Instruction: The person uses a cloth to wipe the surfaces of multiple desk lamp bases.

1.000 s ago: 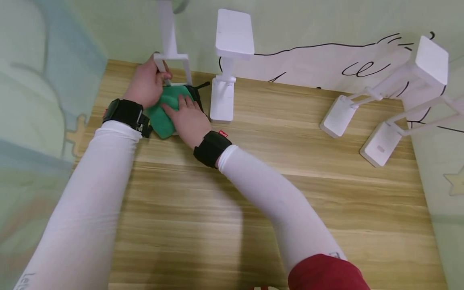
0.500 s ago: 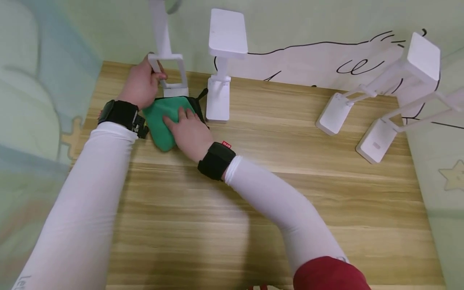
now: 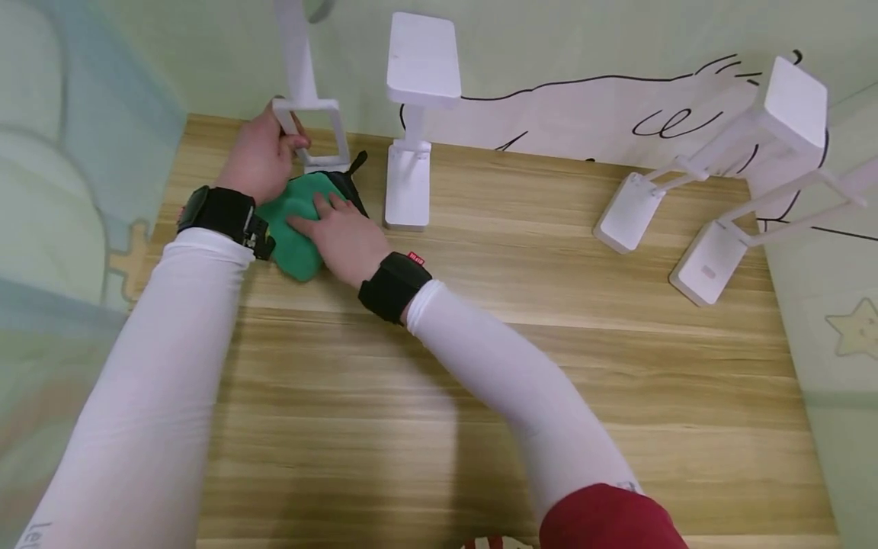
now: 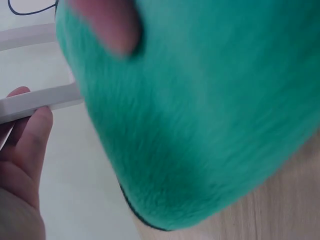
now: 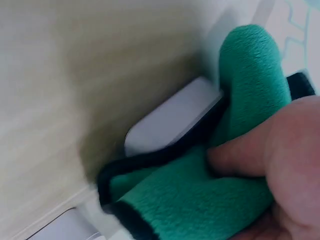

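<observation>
In the head view, my left hand (image 3: 257, 156) grips the side bar of a white folding desk lamp (image 3: 298, 65) at the back left. The left wrist view shows thumb and fingers on either side of that bar (image 4: 45, 100). A green plush cloth (image 3: 291, 240) with black edging drapes over the lamp's base. My right hand (image 3: 350, 236) holds the cloth against it, thumb (image 5: 240, 157) pushed into the folds in the right wrist view. Part of the white base (image 5: 172, 117) shows past the cloth's black edge.
A second white lamp (image 3: 408, 187) stands close to the right of the cloth. Two more, a folded-arm lamp (image 3: 629, 213) and its neighbour (image 3: 709, 263), stand at the right. The wood-grain table (image 3: 357, 412) meets a printed backdrop (image 3: 583, 46) behind them.
My right hand with the cloth slid toward me, baring part of the lamp base, then moved back toward the backdrop and left. The left hand keeps its hold on the lamp.
</observation>
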A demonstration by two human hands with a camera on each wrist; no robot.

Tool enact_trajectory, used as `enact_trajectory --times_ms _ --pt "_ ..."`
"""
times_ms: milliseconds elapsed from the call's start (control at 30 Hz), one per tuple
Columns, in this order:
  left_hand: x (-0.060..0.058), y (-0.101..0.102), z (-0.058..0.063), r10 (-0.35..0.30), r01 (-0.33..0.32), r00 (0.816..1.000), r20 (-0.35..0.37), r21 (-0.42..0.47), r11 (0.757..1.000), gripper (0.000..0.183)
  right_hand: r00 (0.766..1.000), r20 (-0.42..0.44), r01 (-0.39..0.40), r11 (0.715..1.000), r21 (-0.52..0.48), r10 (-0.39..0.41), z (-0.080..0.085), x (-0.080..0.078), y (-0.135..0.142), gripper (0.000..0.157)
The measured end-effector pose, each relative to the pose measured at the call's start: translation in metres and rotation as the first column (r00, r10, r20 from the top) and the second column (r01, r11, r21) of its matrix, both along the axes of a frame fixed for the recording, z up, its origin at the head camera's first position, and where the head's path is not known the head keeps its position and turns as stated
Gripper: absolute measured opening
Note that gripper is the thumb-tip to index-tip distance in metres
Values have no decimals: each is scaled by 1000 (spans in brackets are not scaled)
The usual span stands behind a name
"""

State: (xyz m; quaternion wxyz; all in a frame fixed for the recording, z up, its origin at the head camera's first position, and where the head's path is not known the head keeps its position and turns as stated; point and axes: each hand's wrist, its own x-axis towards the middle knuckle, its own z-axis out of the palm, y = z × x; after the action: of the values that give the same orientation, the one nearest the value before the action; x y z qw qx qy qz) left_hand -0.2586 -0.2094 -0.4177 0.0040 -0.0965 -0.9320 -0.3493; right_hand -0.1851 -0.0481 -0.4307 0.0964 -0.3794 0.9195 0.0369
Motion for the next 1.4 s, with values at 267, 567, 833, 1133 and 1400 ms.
enact_trajectory --times_ms 267,567,833,1133,1400 --pt "1 5 0 -8 8 1000 12 -4 1000 23 996 -16 84 996 4 -84 -3 -18 0 53" --pt "0 6 -2 -3 3 1000 12 17 1000 22 987 -65 147 988 45 -144 2 -5 4 50" --pt "3 1 0 11 -11 1000 25 5 1000 24 993 -96 72 997 35 -69 1 16 13 47" --pt "4 1 -3 23 -23 1000 3 -16 1000 20 996 -73 -52 998 38 54 -1 33 13 47" --pt "3 3 1 2 -2 1000 -20 4 1000 21 980 -96 -172 984 51 176 -3 13 2 50"
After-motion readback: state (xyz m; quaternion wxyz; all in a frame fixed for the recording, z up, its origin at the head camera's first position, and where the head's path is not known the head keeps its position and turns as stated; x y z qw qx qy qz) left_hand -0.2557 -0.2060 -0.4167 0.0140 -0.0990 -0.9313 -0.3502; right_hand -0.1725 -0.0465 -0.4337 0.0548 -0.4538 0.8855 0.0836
